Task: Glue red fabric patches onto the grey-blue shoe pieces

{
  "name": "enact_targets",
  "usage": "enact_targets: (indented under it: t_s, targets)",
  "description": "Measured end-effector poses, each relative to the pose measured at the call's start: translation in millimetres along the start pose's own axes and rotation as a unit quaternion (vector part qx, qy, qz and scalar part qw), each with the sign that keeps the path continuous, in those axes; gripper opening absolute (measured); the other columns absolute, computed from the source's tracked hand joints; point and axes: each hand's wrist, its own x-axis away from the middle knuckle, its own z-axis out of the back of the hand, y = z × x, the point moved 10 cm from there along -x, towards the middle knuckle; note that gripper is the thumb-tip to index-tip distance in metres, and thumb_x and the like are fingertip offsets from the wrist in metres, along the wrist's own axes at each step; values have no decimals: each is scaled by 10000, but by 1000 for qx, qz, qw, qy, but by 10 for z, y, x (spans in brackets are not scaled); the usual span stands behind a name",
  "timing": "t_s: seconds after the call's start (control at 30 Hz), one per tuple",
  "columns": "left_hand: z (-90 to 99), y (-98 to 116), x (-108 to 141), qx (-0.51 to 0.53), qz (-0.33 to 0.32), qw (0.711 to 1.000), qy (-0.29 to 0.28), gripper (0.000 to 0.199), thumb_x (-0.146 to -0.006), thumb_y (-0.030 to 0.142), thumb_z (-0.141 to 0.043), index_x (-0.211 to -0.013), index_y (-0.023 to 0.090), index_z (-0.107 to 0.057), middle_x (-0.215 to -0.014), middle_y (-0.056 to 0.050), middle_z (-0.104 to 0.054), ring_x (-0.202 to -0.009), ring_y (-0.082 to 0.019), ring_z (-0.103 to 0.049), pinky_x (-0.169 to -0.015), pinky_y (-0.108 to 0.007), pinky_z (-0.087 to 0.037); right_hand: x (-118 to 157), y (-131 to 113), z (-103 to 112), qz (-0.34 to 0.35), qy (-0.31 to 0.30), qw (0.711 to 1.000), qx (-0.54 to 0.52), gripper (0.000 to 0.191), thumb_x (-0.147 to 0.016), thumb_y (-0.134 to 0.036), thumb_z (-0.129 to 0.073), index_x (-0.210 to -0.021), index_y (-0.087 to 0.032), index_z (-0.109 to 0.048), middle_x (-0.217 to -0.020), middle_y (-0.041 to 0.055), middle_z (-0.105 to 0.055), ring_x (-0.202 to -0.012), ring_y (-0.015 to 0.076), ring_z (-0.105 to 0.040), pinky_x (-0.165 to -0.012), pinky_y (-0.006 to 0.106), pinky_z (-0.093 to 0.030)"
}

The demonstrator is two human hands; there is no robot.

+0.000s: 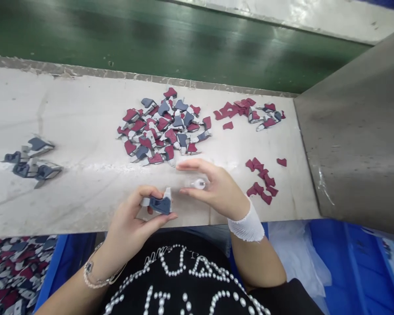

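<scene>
My left hand (141, 223) pinches a small blue-grey and white plastic part (160, 204) above the front edge of the white table. Just to its right, my right hand (213, 186), with a white wrist wrap, curves its thumb and fingers around a small clear bottle (198, 183) with a whitish tip. Beyond both hands lies a big pile of similar parts (164, 127), some with maroon faces and some blue-grey. Several loose maroon pieces (262, 175) are spread to the right of my right hand.
More maroon pieces (234, 108) and a few assembled parts (267, 117) lie at the back right. Several blue-grey parts (33, 162) sit at the left. A metal panel (357, 131) bounds the right side. Blue bins (331, 258) stand below the table (85, 197); the left one holds many parts.
</scene>
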Motion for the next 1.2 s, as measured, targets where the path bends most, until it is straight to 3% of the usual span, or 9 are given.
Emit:
enact_targets:
  t_s: [0.1,0.23,0.33,0.43,0.57,0.67,0.8,0.97,1.2]
  targets:
    - [39,-71,-3,-11,9,1000,11,378,-760,363,-812,-998,252,-540,-943,-22,-674,-847,-206,-719,-618,-260,-594,14,57,-84,-6,-11,995,103,317,-800,-205,-804,-1084,-234,-665,-1131,18,-697,-1076,232,-637,-980,404,-492]
    - [23,-162,-30,-5,24,1000,14,398,-757,383,-812,-1011,252,-535,-956,-28,-688,-868,-214,-723,-687,-290,-606,-60,143,-74,-32,18,990,136,164,-842,-222,-761,-979,-212,-671,-1012,35,-676,-956,228,-640,-879,384,-524]
    - [-94,-174,-59,11,32,999,-21,372,-794,382,-780,-1035,258,-525,-969,-33,-697,-893,-217,-718,-756,-332,-607,-60,169,82,-32,38,987,150,462,-825,-252,-784,-1242,-206,-590,-1194,73,-633,-1109,258,-590,-1003,415,-478]
    - [-205,-156,-67,25,37,997,-57,331,-829,375,-742,-1051,267,-521,-966,-27,-700,-880,-208,-713,-782,-356,-607,139,351,448,-76,47,976,201,773,-806,-317,-792,-1466,-246,-397,-1320,83,-572,-1130,268,-584,-981,422,-496]
    - [-278,-145,-62,43,34,995,-83,284,-815,314,-756,-999,266,-545,-945,1,-670,-744,-147,-691,-679,-291,-615,558,748,1239,-194,127,927,296,261,-845,-286,-631,-1063,-145,-665,-1025,143,-654,-957,331,-613,-873,512,-492]
    - [-331,-140,-90,69,26,993,-95,281,-766,269,-797,-909,245,-556,-968,0,-642,-799,-147,-676,-655,-260,-620,647,936,1485,-229,118,918,300,160,-799,-273,-618,-894,-160,-680,-952,128,-674,-879,318,-630,-811,483,-500]
    - [-381,-99,-161,106,9,990,-92,277,-760,237,-798,-874,230,-545,-993,-8,-599,-868,-155,-655,-668,-261,-619,529,1045,1486,-255,88,921,282,244,-768,-271,-625,-983,-165,-674,-836,70,-682,-741,246,-642,-699,385,-512]
    - [-333,-24,-191,77,-31,995,-56,258,-783,228,-790,-919,231,-570,-975,-16,-619,-863,-151,-652,-680,-264,-579,415,1139,1448,-275,56,922,267,184,-746,-278,-647,-889,-172,-695,-758,45,-683,-709,222,-646,-646,336,-498]
    - [-295,65,-175,75,-71,994,-19,201,-832,190,-734,-977,227,-599,-1026,-51,-643,-970,-189,-657,-812,-349,-590,623,1079,1460,-317,54,913,250,226,-796,-415,-670,-781,-193,-711,-680,61,-706,-561,236,-641,-529,351,-468]
